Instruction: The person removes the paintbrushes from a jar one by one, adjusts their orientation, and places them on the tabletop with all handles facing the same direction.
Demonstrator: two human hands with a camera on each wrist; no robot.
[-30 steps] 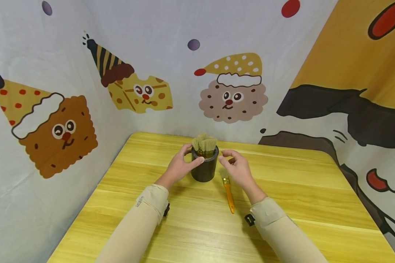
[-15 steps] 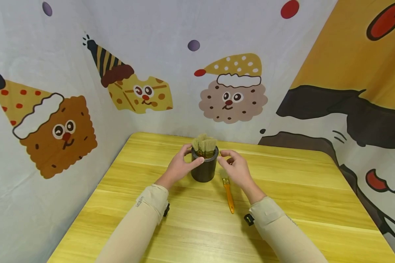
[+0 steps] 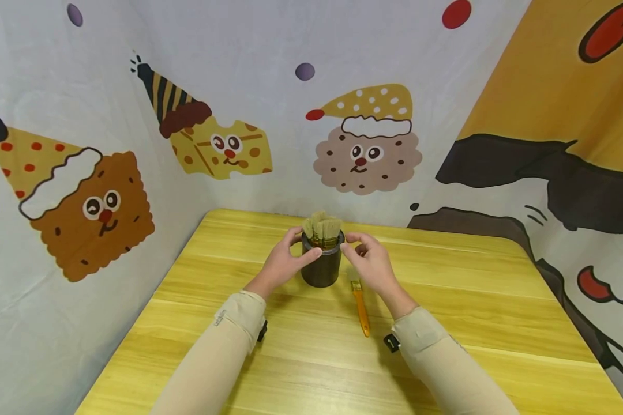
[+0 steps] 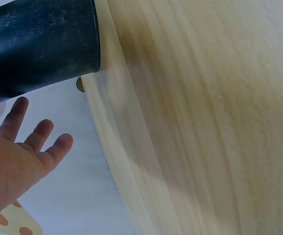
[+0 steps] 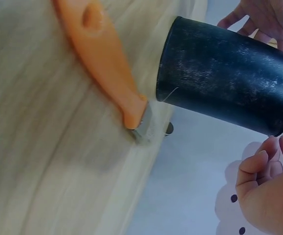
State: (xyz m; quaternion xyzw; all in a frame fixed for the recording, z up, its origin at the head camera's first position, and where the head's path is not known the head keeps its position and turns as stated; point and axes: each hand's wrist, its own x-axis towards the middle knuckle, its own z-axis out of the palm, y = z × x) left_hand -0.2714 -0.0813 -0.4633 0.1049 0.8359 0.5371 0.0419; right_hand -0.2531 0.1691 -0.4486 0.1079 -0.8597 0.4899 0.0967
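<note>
A black cylindrical cup [image 3: 321, 271] stands upright near the back of the table, filled with several paintbrushes [image 3: 323, 229], bristles up. At its left rim my left hand [image 3: 280, 264] grips with thumb in front and a finger behind; its other fingers [image 4: 38, 134] spread beside the wall in the left wrist view. My right hand [image 3: 372, 264] has thumb and forefinger at the right rim, its remaining fingers [image 5: 253, 171] curled in the right wrist view. A paintbrush with an orange handle [image 3: 361, 314] lies just right of the cup, bristles pointing toward it.
The wooden table [image 3: 301, 357] ends at a back edge close behind the cup. A white cloth backdrop [image 3: 270, 34] with cartoon figures rises at the back and both sides.
My right hand has shifted slightly left, bringing thumb and forefinger to the cup's rim. The left hand, cup and orange-handled paintbrush stay in place.
</note>
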